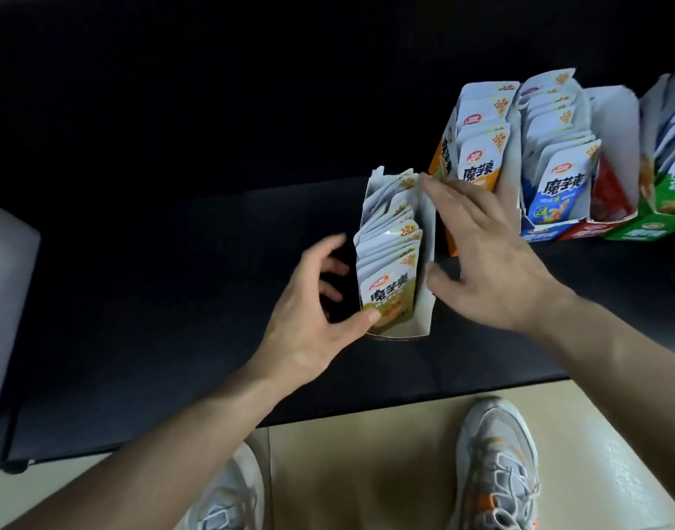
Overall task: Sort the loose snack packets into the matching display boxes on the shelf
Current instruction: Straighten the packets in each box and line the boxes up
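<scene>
head view: we look down at a dark shelf (pixel 252 231); only one view.
left hand (pixel 313 304): spread beside the near box (pixel 424 262), thumb tip touching its front-left corner by the front packet; fingers curled loosely at the left wall, pinching nothing.
right hand (pixel 481 258): flat, fingers spread, palm along the box's right wall, fingertips up by the back packets; holding nothing.
task thing: packets (pixel 389 246) sit in the near box, filed upright front to back, leaning a little; we see no loose packets on the shelf.
step (our guess): squaring up or shifting the near box, maybe toward the row on the right.
how to do it well: we'd squeeze both walls evenly, low down, so the thin card doesn't buckle; slide, don't lift, or the packets fan out; keep the thumb off the front packet so it stays seated.
orange box (pixel 448 147): just behind the right hand, full of white-topped packets with orange bottoms.
blue box (pixel 535 233): next right, full, blue-bottomed packets.
red box (pixel 611 185): packets sit low, tall white back panel showing; count unclear.
green box (pixel 657 219): at frame edge, packets inside, partly cut off.
row: the four boxes stand touching side by side; near box stands apart, forward and left.
left edge: pale container (pixel 7 285), blurred, can't tell what.
below: tiled floor and grey shoes (pixel 496 464).
</scene>
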`<state>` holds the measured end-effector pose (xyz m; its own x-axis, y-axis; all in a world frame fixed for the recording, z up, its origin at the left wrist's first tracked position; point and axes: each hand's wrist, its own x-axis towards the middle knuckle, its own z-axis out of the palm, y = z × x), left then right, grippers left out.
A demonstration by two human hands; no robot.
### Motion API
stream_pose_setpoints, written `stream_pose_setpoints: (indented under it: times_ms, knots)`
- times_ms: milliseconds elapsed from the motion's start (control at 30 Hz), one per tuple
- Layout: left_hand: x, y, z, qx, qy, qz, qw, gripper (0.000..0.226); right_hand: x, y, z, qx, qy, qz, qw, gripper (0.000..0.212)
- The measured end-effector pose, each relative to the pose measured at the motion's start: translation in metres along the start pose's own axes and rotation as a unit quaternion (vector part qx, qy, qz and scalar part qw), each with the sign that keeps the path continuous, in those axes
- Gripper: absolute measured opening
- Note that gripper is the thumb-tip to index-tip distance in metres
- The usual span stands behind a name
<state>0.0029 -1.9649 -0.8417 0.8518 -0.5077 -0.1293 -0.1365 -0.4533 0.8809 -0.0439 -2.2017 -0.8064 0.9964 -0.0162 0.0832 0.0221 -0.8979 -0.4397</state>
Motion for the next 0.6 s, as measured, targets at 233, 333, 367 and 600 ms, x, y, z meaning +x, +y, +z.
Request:
stream_pose_setpoints:
  times_ms: [233,333,367,600]
  knots:
    - [0.017,0.014,-0.007,0.063,0.011,0.078,0.995,0.077,0.013,0.014,-0.006,0.003,0.085,-0.039,0.996,0.043]
    - [0.019,0.015,-0.004,0.065,0.011,0.081,0.995,0.07,0.021,0.015,-0.016,0.063,0.07,-0.056,0.994,0.021]
    - [0.02,0.015,-0.004,0.063,0.013,0.081,0.995,0.067,0.023,0.012,-0.021,0.101,0.061,-0.041,0.992,0.019]
    - [0.026,0.02,0.005,0.058,0.01,0.078,0.995,0.059,0.021,-0.009,-0.032,0.18,0.022,-0.024,0.983,0.024]
